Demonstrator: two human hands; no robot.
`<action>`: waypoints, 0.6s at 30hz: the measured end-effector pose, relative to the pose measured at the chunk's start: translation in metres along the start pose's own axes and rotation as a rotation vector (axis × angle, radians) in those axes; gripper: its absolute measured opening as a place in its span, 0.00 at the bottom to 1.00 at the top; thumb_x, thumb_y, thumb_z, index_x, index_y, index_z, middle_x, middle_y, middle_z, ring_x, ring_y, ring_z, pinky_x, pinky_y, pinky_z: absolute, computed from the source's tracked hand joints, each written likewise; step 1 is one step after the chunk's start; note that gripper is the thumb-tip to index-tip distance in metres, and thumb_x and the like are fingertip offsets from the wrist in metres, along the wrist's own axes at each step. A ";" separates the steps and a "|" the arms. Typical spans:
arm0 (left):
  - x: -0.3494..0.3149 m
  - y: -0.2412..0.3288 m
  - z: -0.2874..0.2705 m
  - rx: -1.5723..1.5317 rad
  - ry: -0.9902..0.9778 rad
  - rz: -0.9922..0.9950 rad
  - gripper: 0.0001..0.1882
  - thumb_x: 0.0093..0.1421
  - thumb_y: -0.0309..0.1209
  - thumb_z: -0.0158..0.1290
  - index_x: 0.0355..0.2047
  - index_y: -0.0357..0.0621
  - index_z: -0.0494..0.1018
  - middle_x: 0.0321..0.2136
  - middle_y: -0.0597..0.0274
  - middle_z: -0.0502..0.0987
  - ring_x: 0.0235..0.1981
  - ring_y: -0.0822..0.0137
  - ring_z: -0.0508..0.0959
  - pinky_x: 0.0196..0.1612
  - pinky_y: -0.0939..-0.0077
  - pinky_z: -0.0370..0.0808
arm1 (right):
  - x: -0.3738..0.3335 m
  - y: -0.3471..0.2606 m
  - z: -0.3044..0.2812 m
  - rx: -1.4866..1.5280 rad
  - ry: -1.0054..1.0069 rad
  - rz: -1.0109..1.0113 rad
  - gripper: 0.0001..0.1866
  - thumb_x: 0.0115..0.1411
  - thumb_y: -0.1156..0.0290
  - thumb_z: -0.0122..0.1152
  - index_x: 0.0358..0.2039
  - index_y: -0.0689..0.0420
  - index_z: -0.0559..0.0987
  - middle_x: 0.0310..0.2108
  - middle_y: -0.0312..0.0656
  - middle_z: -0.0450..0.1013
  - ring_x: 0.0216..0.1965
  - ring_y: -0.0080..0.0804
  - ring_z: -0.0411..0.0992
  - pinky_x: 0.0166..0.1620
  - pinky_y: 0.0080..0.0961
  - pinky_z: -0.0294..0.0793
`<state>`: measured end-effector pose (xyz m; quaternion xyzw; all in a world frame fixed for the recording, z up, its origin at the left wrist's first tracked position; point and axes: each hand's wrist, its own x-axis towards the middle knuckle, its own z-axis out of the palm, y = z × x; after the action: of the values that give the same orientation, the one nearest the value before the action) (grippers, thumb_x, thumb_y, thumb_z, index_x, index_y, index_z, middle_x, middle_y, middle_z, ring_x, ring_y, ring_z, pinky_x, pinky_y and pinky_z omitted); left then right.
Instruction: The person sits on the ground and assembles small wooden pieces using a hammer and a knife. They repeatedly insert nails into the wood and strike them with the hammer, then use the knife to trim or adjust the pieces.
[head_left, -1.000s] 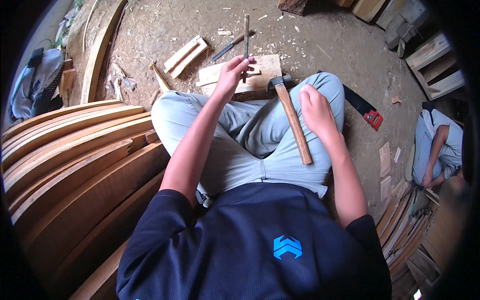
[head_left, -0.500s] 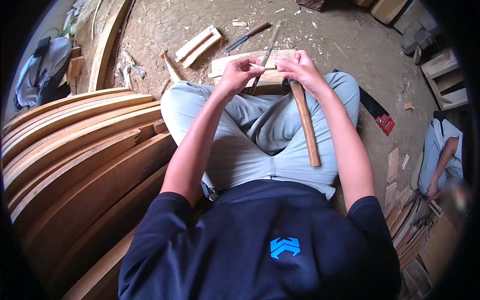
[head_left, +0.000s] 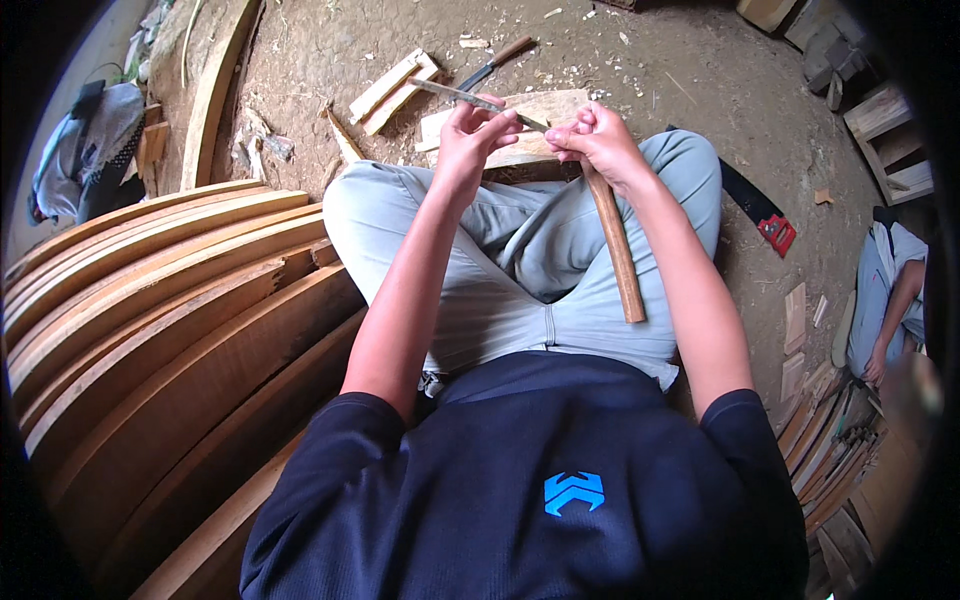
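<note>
A long, thin grey strip (head_left: 440,90), perhaps a file or blade, slants across in front of me above the light wooden boards (head_left: 560,103). My left hand (head_left: 474,138) has its fingers curled around the strip near its middle. At the strip's lower right end, the fingertips of my right hand (head_left: 600,145) pinch it. Below that hand a tool with a long wooden handle (head_left: 617,250) rests against my right leg; its head is hidden. My crossed legs in grey trousers (head_left: 400,200) frame the boards.
Curved planks (head_left: 150,240) are stacked at my left. On the dirt floor ahead lie a dark-bladed knife (head_left: 495,65) and wood pieces (head_left: 393,90). A red-handled saw (head_left: 755,205) lies beyond my right knee. Another person (head_left: 885,290) sits at far right near piled strips (head_left: 835,450).
The thin strip has swung from nearly upright to a slant, its far end now pointing left. Both hands have shifted slightly, and the right hand's fingertips have come onto its end.
</note>
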<state>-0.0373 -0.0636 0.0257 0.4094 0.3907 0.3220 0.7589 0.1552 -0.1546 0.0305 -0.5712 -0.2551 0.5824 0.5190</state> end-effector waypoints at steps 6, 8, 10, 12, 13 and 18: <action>-0.014 0.003 0.006 0.020 -0.054 0.239 0.10 0.61 0.21 0.61 0.42 0.36 0.73 0.44 0.45 0.81 0.43 0.60 0.84 0.44 0.70 0.85 | -0.002 0.001 0.010 -0.233 0.099 -0.272 0.24 0.57 0.79 0.70 0.30 0.53 0.58 0.29 0.40 0.74 0.32 0.21 0.75 0.35 0.18 0.77; -0.024 -0.002 0.015 -0.003 0.058 0.272 0.10 0.61 0.21 0.61 0.42 0.34 0.73 0.43 0.45 0.82 0.42 0.60 0.84 0.44 0.69 0.85 | -0.003 0.009 0.018 -0.339 0.213 -0.371 0.23 0.58 0.80 0.70 0.29 0.54 0.59 0.28 0.38 0.73 0.32 0.19 0.74 0.35 0.17 0.75; -0.037 -0.006 0.024 -0.037 0.148 0.339 0.09 0.61 0.18 0.60 0.40 0.34 0.72 0.39 0.48 0.83 0.40 0.65 0.84 0.42 0.72 0.84 | -0.014 0.005 0.032 -0.400 0.293 -0.419 0.21 0.58 0.79 0.70 0.30 0.57 0.60 0.27 0.39 0.74 0.31 0.20 0.74 0.35 0.19 0.73; -0.048 -0.006 0.030 -0.008 0.200 0.390 0.08 0.61 0.17 0.60 0.39 0.34 0.73 0.39 0.48 0.83 0.40 0.66 0.84 0.42 0.74 0.84 | -0.028 -0.002 0.039 -0.494 0.337 -0.458 0.21 0.58 0.79 0.70 0.30 0.58 0.61 0.26 0.41 0.75 0.30 0.21 0.74 0.35 0.22 0.74; -0.053 -0.003 0.035 0.002 0.210 0.421 0.08 0.61 0.17 0.60 0.39 0.33 0.73 0.39 0.48 0.83 0.39 0.67 0.84 0.41 0.75 0.84 | -0.031 -0.004 0.041 -0.543 0.362 -0.477 0.21 0.58 0.79 0.70 0.31 0.58 0.61 0.26 0.42 0.75 0.30 0.22 0.75 0.35 0.24 0.74; -0.063 -0.008 0.041 0.068 0.181 0.522 0.07 0.62 0.17 0.59 0.38 0.33 0.72 0.40 0.44 0.82 0.42 0.62 0.84 0.42 0.72 0.85 | -0.040 0.005 0.046 -0.511 0.468 -0.513 0.19 0.56 0.75 0.71 0.33 0.62 0.65 0.25 0.50 0.75 0.31 0.42 0.79 0.36 0.35 0.75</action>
<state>-0.0315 -0.1336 0.0546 0.4910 0.3488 0.5286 0.5981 0.1028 -0.1789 0.0520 -0.7161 -0.4003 0.2073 0.5329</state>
